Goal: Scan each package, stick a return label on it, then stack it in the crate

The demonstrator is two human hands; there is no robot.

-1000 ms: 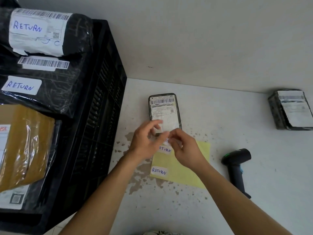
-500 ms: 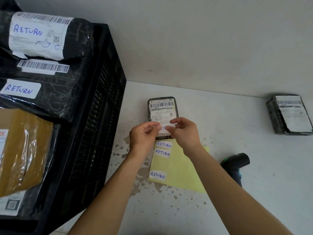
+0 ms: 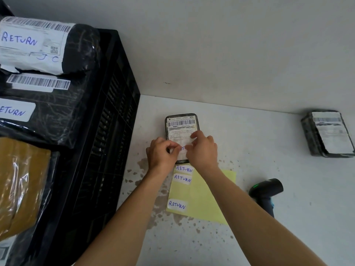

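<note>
A head-worn camera looks down at a white, speckled counter (image 3: 249,237) against a pale wall. At centre lies a small black-wrapped package with a white barcoded shipping slip (image 3: 181,125). Both hands meet over its near half: the left hand (image 3: 162,153) and the right hand (image 3: 202,148) each pinch an end of a white handwritten return label (image 3: 183,148), held against the package; whether it is fully pressed down is hard to tell, since the fingers cover most of it. Just below lies a yellow backing sheet (image 3: 207,198) with three more "RETURN" stickers on it. To the right, a black handheld barcode scanner (image 3: 266,190) rests on the counter, its green light on. Far right, another dark wrapped package (image 3: 327,134) sits with no return label visible, apparently not yet handled. On the left, a black slatted plastic crate (image 3: 115,141) already holds several stacked parcels, two showing return labels. So the job looks partly done: this package needs stacking, and at least one more remains.
</note>
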